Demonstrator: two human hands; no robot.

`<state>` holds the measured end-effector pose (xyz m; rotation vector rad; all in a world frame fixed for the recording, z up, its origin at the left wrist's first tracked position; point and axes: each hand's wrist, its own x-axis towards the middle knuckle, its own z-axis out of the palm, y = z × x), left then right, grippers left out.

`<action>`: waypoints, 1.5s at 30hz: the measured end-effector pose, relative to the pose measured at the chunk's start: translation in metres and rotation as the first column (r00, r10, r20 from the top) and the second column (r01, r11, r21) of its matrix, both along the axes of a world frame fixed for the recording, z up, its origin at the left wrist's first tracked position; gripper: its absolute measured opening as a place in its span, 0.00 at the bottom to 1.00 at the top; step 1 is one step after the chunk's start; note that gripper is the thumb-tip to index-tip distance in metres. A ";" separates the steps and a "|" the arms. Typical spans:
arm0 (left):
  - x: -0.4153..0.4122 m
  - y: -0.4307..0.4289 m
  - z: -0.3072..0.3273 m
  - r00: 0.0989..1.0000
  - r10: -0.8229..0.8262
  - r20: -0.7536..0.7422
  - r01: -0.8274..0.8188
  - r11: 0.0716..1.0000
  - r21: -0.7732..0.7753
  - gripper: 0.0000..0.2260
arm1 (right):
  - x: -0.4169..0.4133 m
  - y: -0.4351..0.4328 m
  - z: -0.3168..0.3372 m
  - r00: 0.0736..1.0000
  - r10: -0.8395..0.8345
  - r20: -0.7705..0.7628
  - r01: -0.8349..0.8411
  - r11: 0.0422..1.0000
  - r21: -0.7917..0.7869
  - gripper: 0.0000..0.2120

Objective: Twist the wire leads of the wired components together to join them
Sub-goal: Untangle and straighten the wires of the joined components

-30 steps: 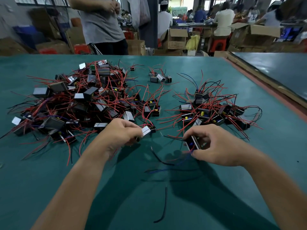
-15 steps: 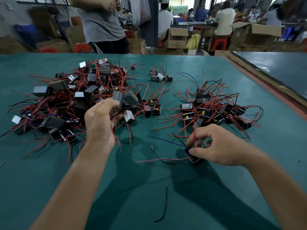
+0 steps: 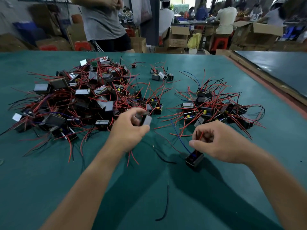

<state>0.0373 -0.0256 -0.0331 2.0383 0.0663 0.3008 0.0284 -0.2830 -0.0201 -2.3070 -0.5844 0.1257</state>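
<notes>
Wire leads [image 3: 201,135] pinched by R hand [image 3: 221,145]; L hand [image 3: 130,131] grips component [image 3: 147,120].

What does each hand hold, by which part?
Left hand grips a grey component by its body; right hand pinches the red and black leads of the black component.

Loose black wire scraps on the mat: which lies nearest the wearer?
The long, nearly straight scrap, lowest in frame; the curved scrap lies farther off, beside the black component.

Factory assembly floor — green worktable [image 3: 49,188], cardboard cartons [image 3: 176,37], seated workers [image 3: 226,19].
</notes>
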 end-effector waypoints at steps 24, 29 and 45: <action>-0.007 -0.001 0.004 0.995 -0.034 -0.092 0.061 0.952 0.300 0.14 | 0.000 0.000 0.010 0.986 0.011 -0.164 0.042 0.947 0.317 0.12; -0.001 0.015 0.001 0.968 0.248 0.026 -0.236 0.881 0.409 0.09 | 0.001 0.000 0.010 0.995 -0.019 -0.099 0.050 0.947 0.319 0.10; -0.008 -0.008 -0.008 0.987 0.105 -0.122 -0.009 0.793 0.609 0.17 | -0.003 -0.003 0.017 0.987 0.029 -0.155 0.034 0.920 0.391 0.09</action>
